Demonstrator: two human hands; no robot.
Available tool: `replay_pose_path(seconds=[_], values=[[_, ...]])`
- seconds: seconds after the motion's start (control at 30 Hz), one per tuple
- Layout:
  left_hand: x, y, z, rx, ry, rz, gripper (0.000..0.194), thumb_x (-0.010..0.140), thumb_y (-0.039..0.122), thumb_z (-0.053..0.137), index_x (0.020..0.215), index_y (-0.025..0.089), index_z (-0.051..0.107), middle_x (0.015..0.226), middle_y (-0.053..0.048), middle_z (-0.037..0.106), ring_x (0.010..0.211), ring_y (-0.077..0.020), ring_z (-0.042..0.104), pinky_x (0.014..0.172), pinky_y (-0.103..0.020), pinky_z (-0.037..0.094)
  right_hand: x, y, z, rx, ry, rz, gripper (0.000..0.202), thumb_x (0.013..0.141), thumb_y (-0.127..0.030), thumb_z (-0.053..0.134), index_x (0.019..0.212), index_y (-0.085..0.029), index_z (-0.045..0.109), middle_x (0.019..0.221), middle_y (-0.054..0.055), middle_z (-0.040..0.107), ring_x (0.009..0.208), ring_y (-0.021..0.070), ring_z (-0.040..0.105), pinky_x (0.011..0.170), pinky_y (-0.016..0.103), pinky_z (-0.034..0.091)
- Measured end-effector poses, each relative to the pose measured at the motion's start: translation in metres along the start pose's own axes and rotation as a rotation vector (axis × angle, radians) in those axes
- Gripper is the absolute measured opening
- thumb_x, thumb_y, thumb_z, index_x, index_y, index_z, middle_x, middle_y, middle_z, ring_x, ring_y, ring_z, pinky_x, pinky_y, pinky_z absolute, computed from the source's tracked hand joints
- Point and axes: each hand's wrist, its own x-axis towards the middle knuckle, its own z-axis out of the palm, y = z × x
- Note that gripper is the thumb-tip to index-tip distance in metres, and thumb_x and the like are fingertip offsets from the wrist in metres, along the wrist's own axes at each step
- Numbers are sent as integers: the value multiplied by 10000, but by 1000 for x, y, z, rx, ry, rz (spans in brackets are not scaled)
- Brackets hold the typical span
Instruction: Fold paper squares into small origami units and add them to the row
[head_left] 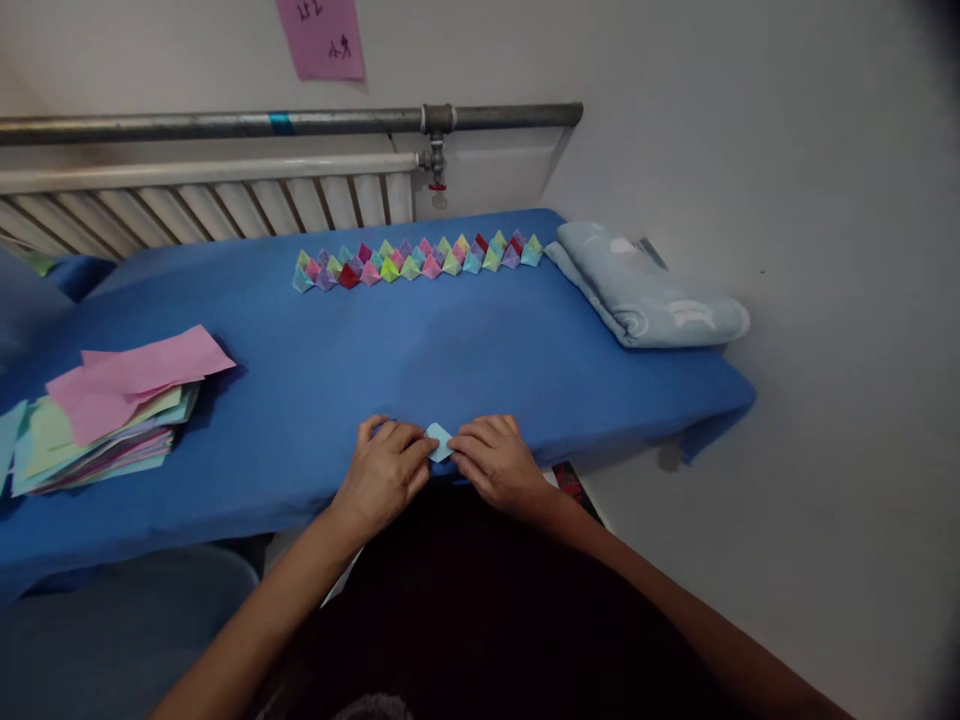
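Note:
A small light-blue folded paper (439, 442) lies between my hands near the front edge of the blue-covered table (330, 370). My left hand (385, 466) is closed on its left side, thumb and fingertips at the paper. From the right, my right hand (499, 462) holds the other side with its fingers pressed together. Farther back stand rows of small folded paper pieces (411, 264) in many colours. Loose paper sheets (112, 405), pink on top, are stacked at the left.
A folded light-blue blanket (652, 295) rests at the table's back right, against the wall. Behind the table are a radiator (300, 205) and a metal pipe (195, 127). A pink note (322, 40) hangs on the wall. At the lower left is a blue rounded object (142, 630).

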Motion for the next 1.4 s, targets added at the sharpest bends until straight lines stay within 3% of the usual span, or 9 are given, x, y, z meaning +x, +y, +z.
replay_pose_path(seconds=[0.3,0.63,0.83,1.4], values=[[0,0,0,-16,-7,-34,225,901,146,515,1041,214,677,958,-45,698,873,-203,601,940,-459,333,-1,-4,1,56,43,114,159,956,-250,512,920,-196,657,967,59,675,901,203,531,807,351,349],[7,2,-2,-118,-109,-295,209,946,220,469,999,232,670,860,-6,705,815,-180,615,867,-411,324,23,-7,-13,128,-153,333,149,924,-206,553,794,-188,624,884,28,664,816,166,524,776,318,355],[8,0,2,-159,-110,-391,165,926,224,501,903,233,664,840,3,710,816,-178,626,876,-407,334,26,-5,-14,163,-161,373,135,897,-217,597,767,-187,610,876,29,658,828,170,543,789,318,382],[10,1,1,-69,-113,-368,194,926,291,491,912,227,674,835,-16,709,819,-202,616,908,-434,338,30,-2,-8,164,-143,398,182,871,-208,596,690,-193,578,823,22,629,795,159,535,766,308,390]])
